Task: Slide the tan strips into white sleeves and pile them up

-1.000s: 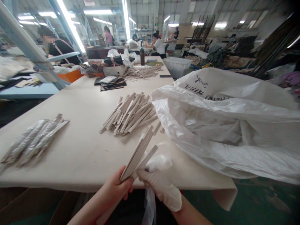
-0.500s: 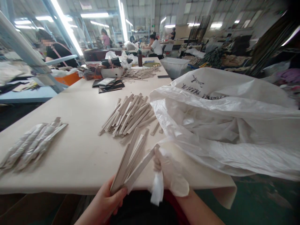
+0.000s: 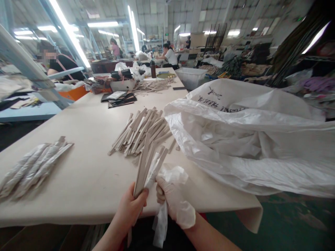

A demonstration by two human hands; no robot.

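Observation:
Near the table's front edge, my bare left hand is closed around a fanned bundle of flat beige strips. My right hand, in a pale glove, is closed right beside the bundle on a thin translucent plastic film. One end of the film hangs below that fist, and more of it lies against the strips. How the film runs inside the fist is hidden. Just beyond my hands lies a loose pile of similar strips.
Several strip bundles wrapped in film lie at the left. A large white plastic bag with handwriting covers the right side. Farther back are dark flat pieces, a bottle and more strips. Other people sit or stand beyond.
My right hand has moved left, up against the bundle. The strip that slanted out between my hands now lies along the others, and the bundle stands more upright.

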